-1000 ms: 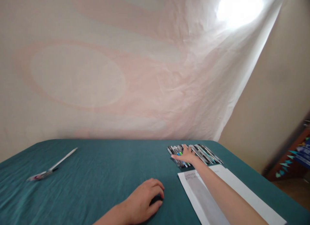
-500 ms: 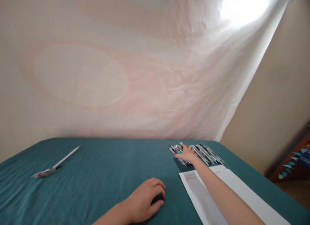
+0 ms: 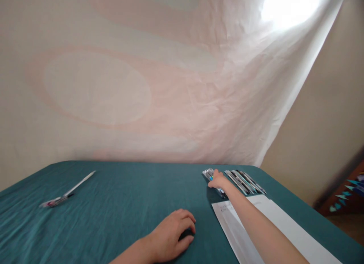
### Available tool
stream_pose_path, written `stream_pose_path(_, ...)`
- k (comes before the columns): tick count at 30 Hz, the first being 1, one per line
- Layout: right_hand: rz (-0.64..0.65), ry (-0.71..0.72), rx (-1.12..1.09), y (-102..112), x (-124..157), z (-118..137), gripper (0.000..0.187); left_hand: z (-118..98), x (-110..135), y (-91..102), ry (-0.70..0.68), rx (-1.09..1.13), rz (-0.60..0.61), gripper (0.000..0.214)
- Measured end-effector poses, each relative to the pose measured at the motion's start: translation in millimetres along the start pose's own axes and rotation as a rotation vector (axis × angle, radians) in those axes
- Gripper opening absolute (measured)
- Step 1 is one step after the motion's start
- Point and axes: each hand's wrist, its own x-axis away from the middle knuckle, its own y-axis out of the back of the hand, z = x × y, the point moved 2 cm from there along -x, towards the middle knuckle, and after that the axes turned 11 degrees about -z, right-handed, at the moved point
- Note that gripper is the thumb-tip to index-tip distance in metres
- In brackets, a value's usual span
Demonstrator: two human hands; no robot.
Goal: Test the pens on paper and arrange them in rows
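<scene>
Head view: the right hand (image 3: 218,180) is stretched out to the far side of the bench (image 3: 127,203), fingers curled down onto the left end of a row of pens (image 3: 241,181), though whether it has actually gripped one can't be made out. The left hand (image 3: 170,235) rests loosely cupped on the teal cloth near the front, nothing visibly in it, with a white sheet of paper (image 3: 273,222) under the right forearm and a lone pen (image 3: 66,190) well apart at far left.
</scene>
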Motion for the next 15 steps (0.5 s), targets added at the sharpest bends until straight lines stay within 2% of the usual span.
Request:
stream_pose_path(9, 0.013, 0.086, -0.039, 10, 23, 11, 0.065, 2, 2, 0.2, 0.053, 0.061, -0.033, 0.021)
stream_pose_path(13, 0.081, 0.195, -0.173, 17, 49, 29, 0.059, 11, 1, -5.5, 0.192, 0.184, -0.128, 0.03)
stream_pose_path(15, 0.116, 0.275, -0.256, 20, 68, 46, 0.059, 17, -1, -11.1, 0.342, 0.331, -0.226, 0.04)
